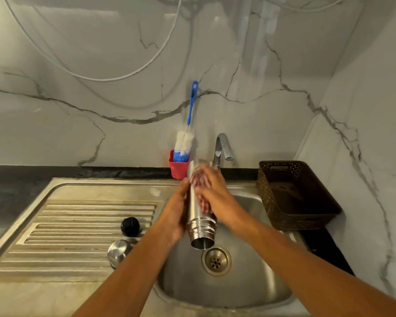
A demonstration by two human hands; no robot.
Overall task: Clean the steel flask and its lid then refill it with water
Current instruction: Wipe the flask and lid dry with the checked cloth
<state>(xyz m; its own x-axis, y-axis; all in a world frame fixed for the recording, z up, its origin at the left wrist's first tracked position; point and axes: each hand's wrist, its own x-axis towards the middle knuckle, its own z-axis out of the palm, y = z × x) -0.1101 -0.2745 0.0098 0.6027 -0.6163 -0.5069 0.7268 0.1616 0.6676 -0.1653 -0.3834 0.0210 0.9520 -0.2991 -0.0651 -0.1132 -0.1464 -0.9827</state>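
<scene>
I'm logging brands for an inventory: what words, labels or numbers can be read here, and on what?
No text can be read.
Blue brush handle: a dark mark, too blurred to read.
Steel flask, black cap, steel lid: no lettering shows.

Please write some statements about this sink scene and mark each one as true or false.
1. The flask is held over the sink with its open mouth pointing down. True.
2. The brush is inside the flask. False: it stands in the red cup by the wall.
3. The black cap lies on the drainboard. True.
4. The basket stands left of the sink. False: it stands on the right.
5. The left hand and the right hand both touch the flask. True.
</scene>
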